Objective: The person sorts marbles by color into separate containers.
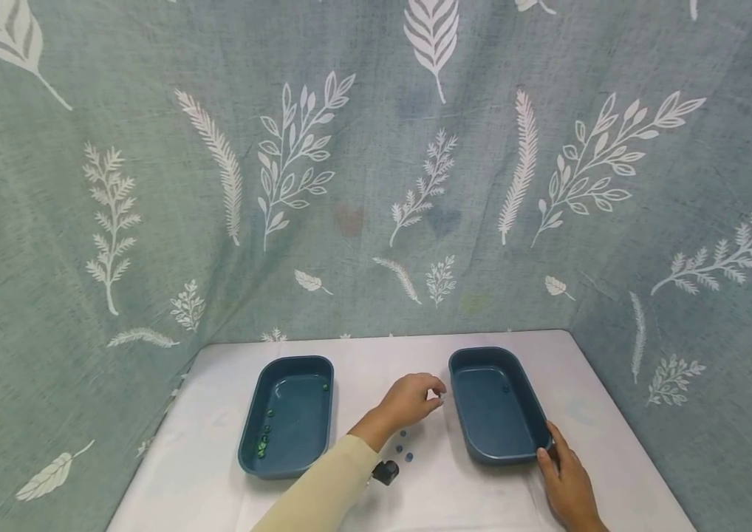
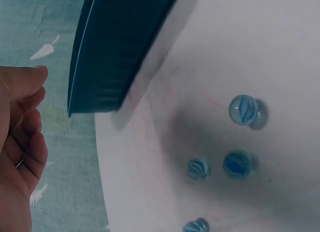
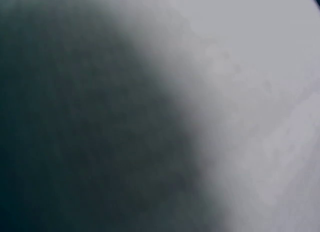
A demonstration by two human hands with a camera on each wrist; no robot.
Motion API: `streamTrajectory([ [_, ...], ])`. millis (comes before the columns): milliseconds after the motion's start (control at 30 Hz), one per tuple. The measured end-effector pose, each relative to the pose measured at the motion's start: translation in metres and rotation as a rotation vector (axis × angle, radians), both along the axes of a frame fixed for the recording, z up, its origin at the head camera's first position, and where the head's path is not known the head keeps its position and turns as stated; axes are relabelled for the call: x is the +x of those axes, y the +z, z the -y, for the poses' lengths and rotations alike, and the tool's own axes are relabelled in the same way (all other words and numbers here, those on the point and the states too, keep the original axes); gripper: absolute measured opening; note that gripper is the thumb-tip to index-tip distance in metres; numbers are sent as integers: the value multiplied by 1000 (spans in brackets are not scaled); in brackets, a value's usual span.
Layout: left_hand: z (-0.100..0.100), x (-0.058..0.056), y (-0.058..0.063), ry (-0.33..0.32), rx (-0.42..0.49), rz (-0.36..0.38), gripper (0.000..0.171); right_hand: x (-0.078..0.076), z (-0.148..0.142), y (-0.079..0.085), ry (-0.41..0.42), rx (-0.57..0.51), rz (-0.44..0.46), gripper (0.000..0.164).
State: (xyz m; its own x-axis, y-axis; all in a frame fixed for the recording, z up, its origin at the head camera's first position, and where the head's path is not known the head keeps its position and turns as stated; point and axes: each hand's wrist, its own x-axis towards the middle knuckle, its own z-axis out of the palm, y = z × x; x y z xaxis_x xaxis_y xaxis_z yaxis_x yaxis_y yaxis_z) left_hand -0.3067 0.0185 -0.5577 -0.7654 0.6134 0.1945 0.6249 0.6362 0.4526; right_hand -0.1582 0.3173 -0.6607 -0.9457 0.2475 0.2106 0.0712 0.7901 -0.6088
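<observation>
My left hand (image 1: pixel 412 399) is beside the left rim of the right-hand blue tray (image 1: pixel 496 459), its fingers curled toward the thumb. A tiny shiny spot at its fingertips looks like a glass marble, mostly hidden. In the left wrist view the curled left hand (image 2: pixel 22 137) shows at the left edge. My right hand (image 1: pixel 569 473) grips that tray's near right corner, thumb on the rim. One dark marble (image 1: pixel 505 389) lies in this tray. Several clear marbles with blue swirls, one of them a marble (image 2: pixel 243 110), lie on the white tabletop (image 2: pixel 280 51).
Another blue tray (image 1: pixel 289 360) stands on the left with several green marbles (image 1: pixel 261 448) along its left side. A black device (image 1: pixel 385 472) shows by the left wrist. Leaf-patterned cloth (image 1: pixel 349 162) hangs behind and beside the table. The right wrist view is blurred.
</observation>
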Motion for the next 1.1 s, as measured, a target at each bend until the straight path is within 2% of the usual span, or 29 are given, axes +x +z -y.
streamTrajectory([
  [367,-14,-12,1,-48,-14,5,18,0,0,-4,-3,0,-10,59],
  [667,-26,-15,-4,-56,-18,-15,17,-2,-2,-2,4,10,-33,58],
  [933,-37,-15,-9,-57,-20,30,17,-2,-4,-1,-2,5,-18,58],
  [1100,-38,-15,-15,-30,-41,55,17,-3,-2,-3,-7,7,-19,58],
])
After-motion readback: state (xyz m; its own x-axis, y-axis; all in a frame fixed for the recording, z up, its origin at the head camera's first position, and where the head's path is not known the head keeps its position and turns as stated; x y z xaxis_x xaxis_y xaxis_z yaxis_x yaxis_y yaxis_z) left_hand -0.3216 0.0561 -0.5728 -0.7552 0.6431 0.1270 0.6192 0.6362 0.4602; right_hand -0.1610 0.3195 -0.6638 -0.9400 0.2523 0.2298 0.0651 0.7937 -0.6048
